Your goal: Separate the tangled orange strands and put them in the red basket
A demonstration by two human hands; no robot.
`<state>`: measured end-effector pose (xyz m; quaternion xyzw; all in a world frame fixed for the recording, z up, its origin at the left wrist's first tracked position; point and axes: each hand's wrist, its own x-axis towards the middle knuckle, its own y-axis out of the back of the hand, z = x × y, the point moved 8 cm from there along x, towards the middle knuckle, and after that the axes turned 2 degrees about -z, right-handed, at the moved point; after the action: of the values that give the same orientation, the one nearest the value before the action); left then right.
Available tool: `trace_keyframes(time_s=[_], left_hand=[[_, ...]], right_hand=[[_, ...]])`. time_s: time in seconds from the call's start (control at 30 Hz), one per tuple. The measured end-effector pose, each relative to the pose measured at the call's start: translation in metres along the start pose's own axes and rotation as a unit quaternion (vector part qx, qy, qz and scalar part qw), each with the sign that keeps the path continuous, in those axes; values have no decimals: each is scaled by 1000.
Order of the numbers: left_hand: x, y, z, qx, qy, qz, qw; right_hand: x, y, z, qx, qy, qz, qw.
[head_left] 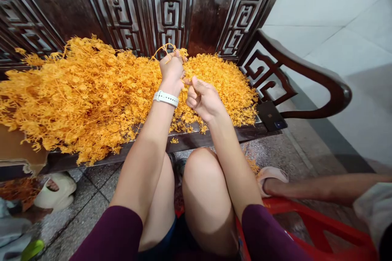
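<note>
No words, numbers or brand marks can be read anywhere. The carved wooden bench (171, 4) carries only angular fretwork patterns, not letters. The dark phone (271, 116) lying on the seat beside the armrest shows a small mark on its back, too blurred to read.

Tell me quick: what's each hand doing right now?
Left hand: closed, pinching an orange sprig lifted from the orange pile.
Right hand: closed in a loose fist beside the left; what it holds cannot be told.
</note>
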<state>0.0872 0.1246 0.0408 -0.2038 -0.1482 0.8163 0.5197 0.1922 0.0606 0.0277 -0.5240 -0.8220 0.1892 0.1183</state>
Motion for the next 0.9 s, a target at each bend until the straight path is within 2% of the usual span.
trace_keyframes(time_s=[0.13, 0.27, 0.33, 0.43, 0.5, 0.57, 0.6, 0.63, 0.77, 0.9], left_hand=[[9, 1, 8, 18, -25, 2, 1000], [28, 27, 25, -2, -51, 54, 997], [35, 37, 24, -9, -41, 52, 998], [36, 35, 15, -13, -25, 2, 1000], [30, 23, 7, -13, -15, -40, 999], [22, 11, 1, -9, 2, -64, 998], [17, 6, -1, -6, 13, -71, 997], [13, 1, -2, -4, 23, -79, 997], [-4, -18, -5, 2, 61, -132, 989], [-13, -24, -13, 11, 93, -151, 984]], right_hand=[[-10, 4, -5, -110, 43, 57, 991], [-24, 5, -4, -173, 53, 38, 983], [-23, 17, -5, -173, 59, 48, 982], [-13, 56, -10, -187, 83, 148, 967], [-6, 84, -12, -259, 79, 245, 931], [-2, 96, -11, -339, 65, 299, 890], [-1, 95, -10, -356, 66, 299, 883], [1, 91, -8, -354, 73, 283, 888], [3, 64, -6, -254, 124, 204, 937], [4, 56, -12, -171, 147, 187, 956]])
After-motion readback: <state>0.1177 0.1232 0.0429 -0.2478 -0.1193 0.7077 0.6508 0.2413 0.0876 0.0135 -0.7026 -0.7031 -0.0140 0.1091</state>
